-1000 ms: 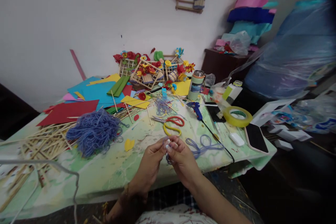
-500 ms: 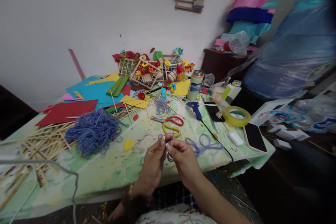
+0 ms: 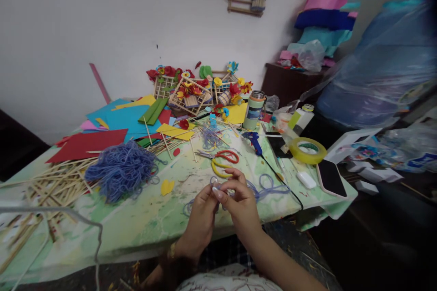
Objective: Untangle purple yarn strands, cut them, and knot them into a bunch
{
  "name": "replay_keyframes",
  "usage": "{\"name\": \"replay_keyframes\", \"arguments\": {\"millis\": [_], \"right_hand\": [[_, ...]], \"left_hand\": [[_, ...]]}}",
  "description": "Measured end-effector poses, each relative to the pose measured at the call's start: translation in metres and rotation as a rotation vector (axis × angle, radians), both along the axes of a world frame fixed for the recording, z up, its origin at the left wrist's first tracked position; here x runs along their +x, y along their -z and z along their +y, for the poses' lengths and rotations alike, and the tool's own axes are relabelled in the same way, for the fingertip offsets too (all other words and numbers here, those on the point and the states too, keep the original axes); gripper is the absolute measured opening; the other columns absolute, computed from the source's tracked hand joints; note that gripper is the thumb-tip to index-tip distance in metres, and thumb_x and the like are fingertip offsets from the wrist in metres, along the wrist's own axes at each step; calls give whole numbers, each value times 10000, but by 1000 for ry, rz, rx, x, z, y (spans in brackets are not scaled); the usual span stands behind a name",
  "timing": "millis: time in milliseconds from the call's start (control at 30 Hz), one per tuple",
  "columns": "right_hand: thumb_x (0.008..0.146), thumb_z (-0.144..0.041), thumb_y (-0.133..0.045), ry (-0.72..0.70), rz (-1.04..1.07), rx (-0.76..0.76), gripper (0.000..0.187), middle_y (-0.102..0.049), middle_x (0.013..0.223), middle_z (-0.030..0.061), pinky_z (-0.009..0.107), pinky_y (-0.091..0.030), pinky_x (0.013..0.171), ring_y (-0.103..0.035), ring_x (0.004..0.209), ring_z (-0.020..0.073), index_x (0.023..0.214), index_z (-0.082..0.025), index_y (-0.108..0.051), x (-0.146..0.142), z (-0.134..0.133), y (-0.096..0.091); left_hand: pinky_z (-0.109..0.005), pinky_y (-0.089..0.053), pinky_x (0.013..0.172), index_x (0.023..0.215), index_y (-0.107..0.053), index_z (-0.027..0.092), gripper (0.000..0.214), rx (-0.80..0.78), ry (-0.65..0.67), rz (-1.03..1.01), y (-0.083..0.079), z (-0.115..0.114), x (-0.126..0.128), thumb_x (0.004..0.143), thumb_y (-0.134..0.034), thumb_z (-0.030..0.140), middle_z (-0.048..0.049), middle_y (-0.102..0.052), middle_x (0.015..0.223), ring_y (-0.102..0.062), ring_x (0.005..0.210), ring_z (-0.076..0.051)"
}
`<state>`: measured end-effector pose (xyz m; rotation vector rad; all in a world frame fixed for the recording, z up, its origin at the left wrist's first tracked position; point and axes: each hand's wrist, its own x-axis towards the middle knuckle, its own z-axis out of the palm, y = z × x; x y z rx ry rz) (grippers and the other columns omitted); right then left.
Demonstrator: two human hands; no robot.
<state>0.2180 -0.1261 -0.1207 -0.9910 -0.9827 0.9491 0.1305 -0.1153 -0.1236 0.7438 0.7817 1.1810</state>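
Observation:
Close together above the table's front edge, my left hand [image 3: 202, 211] and my right hand [image 3: 241, 202] pinch a strand of blue-purple yarn [image 3: 214, 180]. A small loop of it rises over the fingertips, and the part between the fingers is hidden. More of this yarn lies on the tablecloth to the right of my hands. Just beyond my fingers rest scissors [image 3: 223, 159] with red and yellow handles. A big tangled heap of blue-purple yarn [image 3: 121, 170] sits to the left. Nearer by is a yellow paper piece [image 3: 167, 187].
Bamboo sticks [image 3: 51, 186] spread over the left side. Coloured paper [image 3: 92, 145] and small lattice frames with paper flowers [image 3: 191, 95] stand behind. On the right are a blue glue gun [image 3: 253, 142], a tumbler [image 3: 254, 109], yellow tape [image 3: 307, 150] and a phone [image 3: 331, 178].
My right hand's fingers have lifted and curled over towards the left fingertips. A small yarn loop now shows above them. The things on the table have stayed put.

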Motion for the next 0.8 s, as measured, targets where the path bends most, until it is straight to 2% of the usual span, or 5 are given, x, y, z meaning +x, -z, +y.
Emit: {"name": "replay_keyframes", "arguments": {"millis": [167, 433, 567, 700, 800], "right_hand": [[693, -264, -744, -46, -55, 34, 63, -530, 1010, 57, 343, -390, 927, -488, 1068, 218, 742, -238, -713, -1, -1, 3], [728, -264, -727, -55, -123, 72, 79, -583, 1133, 64, 385, -374, 953, -512, 1069, 227, 794, -283, -765, 8, 5, -2], [723, -287, -732, -178, -23, 27, 84, -612, 1101, 54, 346, -405, 921, -532, 1046, 211, 799, -279, -766, 11, 6, -3], [686, -323, -765, -291, 122, -73, 434, -652, 1074, 33, 284, -465, 741, -564, 882, 168, 1111, -326, -676, 14, 8, -3], [697, -360, -759, -411, 123, -90, 367, -661, 1099, 55, 323, -454, 844, -571, 991, 198, 1051, -277, -709, 18, 9, -6]], "left_hand": [[-213, -320, 522, 714, -578, 181, 281, -1, -10, 58, 0, -1, 2, 660, -695, 431, 40, -468, 598, -385, 553, -102], [-228, -296, 541, 739, -560, 172, 283, 88, 48, 124, 18, 1, -3, 766, -640, 442, 38, -421, 593, -338, 552, -98], [-226, -278, 526, 723, -527, 167, 372, 137, 88, 132, 19, 0, -4, 772, -613, 526, 48, -384, 588, -298, 548, -92], [-236, -232, 493, 669, -461, 176, 468, 207, 150, 189, 13, -1, -6, 756, -563, 625, 63, -320, 558, -237, 516, -87], [-250, -230, 503, 620, -419, 181, 506, 255, 192, 284, 11, -2, -11, 768, -515, 655, 58, -308, 549, -242, 522, -93]]}}
